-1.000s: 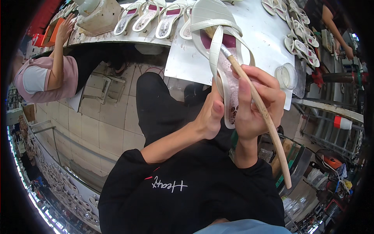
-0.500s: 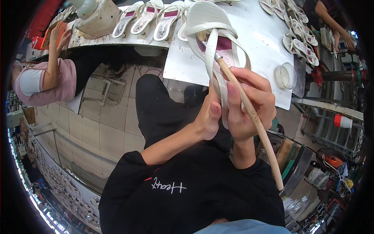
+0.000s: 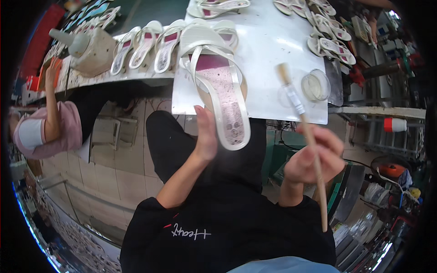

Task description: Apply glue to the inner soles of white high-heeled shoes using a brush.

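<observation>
A white strappy sandal (image 3: 233, 116) with a pale, speckled insole and a magenta patch faces me, toe end up, above the near edge of the white work surface. My left hand (image 3: 207, 136) is closed on its side, thumb showing and the other fingers hidden behind it. To the right, my right hand (image 3: 314, 161) grips the wooden handle of a brush (image 3: 295, 100), its bristles pointing up and away from the sandal. Beside the bristles stands a small clear round dish (image 3: 315, 85) with something pale in it.
Several white sandals (image 3: 167, 49) line the table at the left, and more sandals (image 3: 334, 50) crowd the far right. A bulky stained container (image 3: 93, 52) with a spout stands far left, near a person in pink (image 3: 63, 123). The white sheet (image 3: 268, 107) ends close to my knees.
My right hand has drawn the brush out from under the sandal straps and moved right with it. The sandal has shifted left and lower in my left hand, its insole now in plain sight.
</observation>
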Tool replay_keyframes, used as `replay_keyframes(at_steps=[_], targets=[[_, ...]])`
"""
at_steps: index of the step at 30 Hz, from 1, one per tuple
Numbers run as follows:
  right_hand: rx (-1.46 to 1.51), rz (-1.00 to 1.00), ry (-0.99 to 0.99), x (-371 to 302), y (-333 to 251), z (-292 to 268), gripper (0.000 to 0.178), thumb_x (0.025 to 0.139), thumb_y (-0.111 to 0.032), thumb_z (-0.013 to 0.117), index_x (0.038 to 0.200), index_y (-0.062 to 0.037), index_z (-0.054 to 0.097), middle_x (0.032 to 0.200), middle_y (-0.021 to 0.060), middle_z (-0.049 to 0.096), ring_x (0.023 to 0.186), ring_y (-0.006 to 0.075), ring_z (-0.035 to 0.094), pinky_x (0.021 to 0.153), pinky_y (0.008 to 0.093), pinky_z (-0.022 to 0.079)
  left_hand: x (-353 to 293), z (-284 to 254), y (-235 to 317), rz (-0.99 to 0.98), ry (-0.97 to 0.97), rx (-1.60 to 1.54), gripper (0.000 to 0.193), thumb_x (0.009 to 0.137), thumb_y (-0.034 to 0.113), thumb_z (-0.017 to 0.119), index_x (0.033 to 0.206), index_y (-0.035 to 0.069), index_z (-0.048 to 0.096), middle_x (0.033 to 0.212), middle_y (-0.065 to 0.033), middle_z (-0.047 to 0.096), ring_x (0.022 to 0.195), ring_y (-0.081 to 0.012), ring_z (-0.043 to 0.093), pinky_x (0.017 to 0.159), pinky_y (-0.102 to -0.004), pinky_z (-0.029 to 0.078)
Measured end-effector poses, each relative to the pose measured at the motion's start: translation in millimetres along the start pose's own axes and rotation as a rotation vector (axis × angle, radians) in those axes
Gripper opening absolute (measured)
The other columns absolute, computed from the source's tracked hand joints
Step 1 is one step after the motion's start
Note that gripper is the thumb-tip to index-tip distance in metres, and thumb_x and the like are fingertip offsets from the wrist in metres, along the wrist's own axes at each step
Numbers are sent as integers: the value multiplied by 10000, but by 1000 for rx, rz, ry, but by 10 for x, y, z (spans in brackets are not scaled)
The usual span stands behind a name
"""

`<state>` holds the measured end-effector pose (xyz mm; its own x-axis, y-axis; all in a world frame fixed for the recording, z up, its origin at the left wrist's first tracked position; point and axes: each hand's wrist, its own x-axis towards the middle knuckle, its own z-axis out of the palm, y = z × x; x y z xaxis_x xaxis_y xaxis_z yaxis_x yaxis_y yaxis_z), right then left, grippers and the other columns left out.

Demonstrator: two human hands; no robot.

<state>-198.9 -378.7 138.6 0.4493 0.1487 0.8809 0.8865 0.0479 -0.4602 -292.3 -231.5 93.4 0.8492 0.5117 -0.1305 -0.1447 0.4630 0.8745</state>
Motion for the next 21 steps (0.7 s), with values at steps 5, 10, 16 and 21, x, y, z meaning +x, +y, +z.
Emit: replay_keyframes(at_steps=[5,10,16,21], targets=[[-340,227,109,89,871,-443,124,905,-31,551,980,8,461,860,140,560,670,165,596,609,269,515,407,69,-318,-198,-245,5,937,868,731,93,1303,-38,407,1059,-161,612,952,-204,609,841,-319,484],[-514,504,-29,44,1687,-752,108,887,-22,567,991,-13,595,802,85,606,690,133,600,599,243,479,1120,150,-887,-384,-199,81,816,925,655,173,1366,-5,362,1180,-123,566,1038,-170,579,891,-291,462],[-816,448,-342,-64,2345,-1012,231,853,-18,578,1083,-23,599,967,129,573,788,273,593,678,339,481,2002,283,-1166,-247,-79,166,788,945,604,274,1275,-85,465,1240,-159,537,1131,-202,510,990,-301,347],[-920,427,-482,-116,2479,-979,404,773,31,612,1170,-28,561,1038,135,565,968,340,509,820,422,431,2362,102,-1292,-181,60,97,858,903,669,300,1289,-81,459,1263,-171,523,1164,-217,490,998,-297,338]])
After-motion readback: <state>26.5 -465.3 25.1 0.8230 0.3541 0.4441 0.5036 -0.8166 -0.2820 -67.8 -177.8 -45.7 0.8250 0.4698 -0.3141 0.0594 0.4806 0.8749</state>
